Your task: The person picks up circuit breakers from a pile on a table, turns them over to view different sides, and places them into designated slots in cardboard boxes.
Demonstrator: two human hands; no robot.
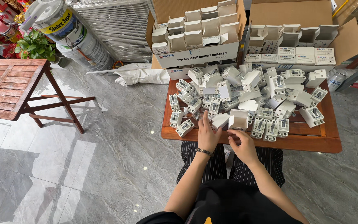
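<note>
1. My left hand (pixel 207 135) lies at the near edge of the low wooden table (pixel 311 143), fingers stretched forward and pressed on a small white box (pixel 220 120); a dark beaded bracelet (pixel 204 152) sits on that wrist.
2. My right hand (pixel 243 146) is just beside it, fingertips pinched on something at the table edge. I cannot tell what the pinch holds.
3. An open white carton (pixel 238 119) stands directly ahead of the right hand, touching the small white box.
4. The table top is heaped with white circuit breakers (pixel 245 93), mixed with loose white cartons.
5. One breaker (pixel 185 128) lies near the left front corner, just left of my left hand.
6. Behind the table: two big cardboard boxes, the left one (pixel 195 31) packed with open white cartons, the right one (pixel 295 39) with open and closed ones.
7. Far left, well apart: a folding wooden table (pixel 9 89), paint buckets (pixel 69 31) and a green plant (pixel 34 45) on the grey marble floor (pixel 104 166)
</note>
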